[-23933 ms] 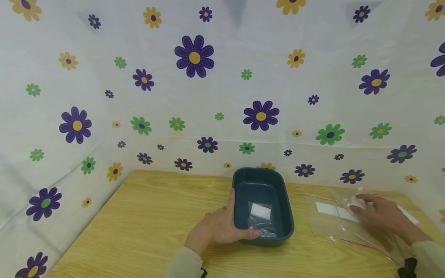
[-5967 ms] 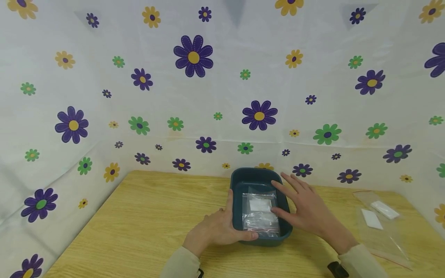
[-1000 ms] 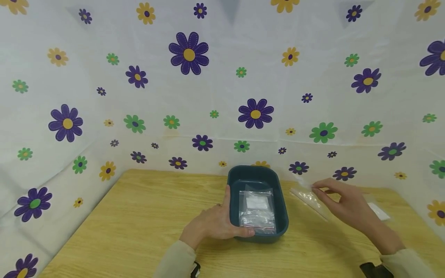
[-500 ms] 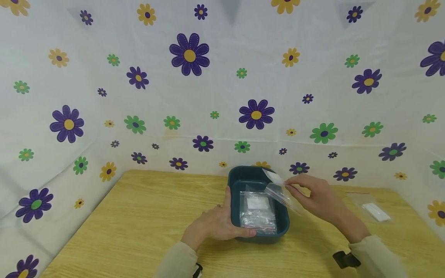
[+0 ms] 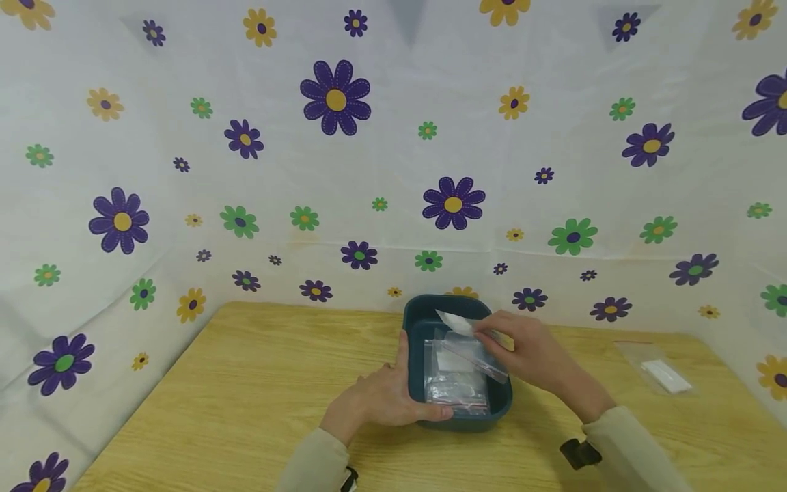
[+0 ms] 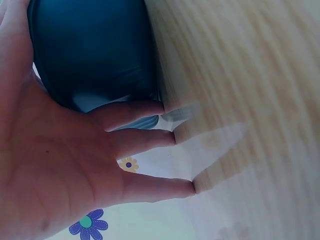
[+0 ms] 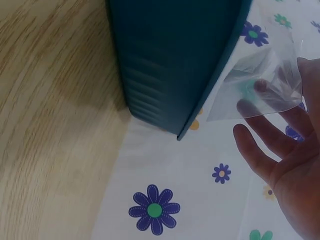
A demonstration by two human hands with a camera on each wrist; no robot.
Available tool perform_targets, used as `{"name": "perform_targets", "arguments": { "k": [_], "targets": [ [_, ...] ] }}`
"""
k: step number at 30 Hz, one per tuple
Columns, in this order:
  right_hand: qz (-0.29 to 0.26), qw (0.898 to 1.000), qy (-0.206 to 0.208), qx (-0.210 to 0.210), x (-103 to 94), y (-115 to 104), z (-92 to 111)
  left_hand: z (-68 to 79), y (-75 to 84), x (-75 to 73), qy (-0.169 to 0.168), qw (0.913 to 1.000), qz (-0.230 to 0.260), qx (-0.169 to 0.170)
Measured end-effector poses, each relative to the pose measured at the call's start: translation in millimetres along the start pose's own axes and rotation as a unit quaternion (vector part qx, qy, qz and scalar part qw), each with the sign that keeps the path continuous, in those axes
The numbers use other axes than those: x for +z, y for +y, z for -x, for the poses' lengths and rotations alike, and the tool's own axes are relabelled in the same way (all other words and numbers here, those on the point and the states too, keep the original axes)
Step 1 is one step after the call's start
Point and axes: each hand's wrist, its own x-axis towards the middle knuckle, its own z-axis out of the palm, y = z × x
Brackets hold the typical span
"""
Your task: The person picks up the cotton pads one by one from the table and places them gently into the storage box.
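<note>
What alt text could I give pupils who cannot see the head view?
A person's right hand pinches a clear plastic bag over a dark teal, rectangular plastic tub, while the left hand touches its rim. More clear plastic bags, white showing through, lie inside; another bag, holding something white, lies on the light wooden table rightward.

The tray (image 5: pixel 456 423) is plain dark teal. The worktop (image 5: pixel 264 383) is honey-yellow with streaked brown wood grain. The bags in the tray (image 5: pixel 456 388) are clear over white, with a reddish line at the near end; the raised bag (image 5: pixel 472 348) is clear and white. The right-hand bag (image 5: pixel 639 355) is clear, red-lined along its far edge, round a white block (image 5: pixel 667 376). The wall sheet (image 5: pixel 393 164) is white, scattered with purple, green and yellow flowers, the large purple ones edged in pale dashes. The sleeves (image 5: pixel 630 451) are cream.
</note>
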Motion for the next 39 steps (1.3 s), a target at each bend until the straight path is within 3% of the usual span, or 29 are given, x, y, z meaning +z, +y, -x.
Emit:
{"name": "perform_targets", "arguments": {
  "k": [24, 33, 39],
  "targets": [
    [0.044, 0.997, -0.061, 0.037, 28.9, 4.0, -1.8, -0.1, 0.8, -1.0, -0.003, 1.0000, -0.003, -0.004],
    [0.059, 0.997, -0.041, 0.007, 36.0, 8.4, 1.0, 0.4, 1.5, -0.5, -0.012, 0.9999, 0.003, -0.006],
    [0.065, 0.996, -0.055, 0.021, 36.0, 8.0, 0.8, -0.2, 1.8, -0.7, -0.013, 0.9999, 0.007, -0.006]
  ]
}}
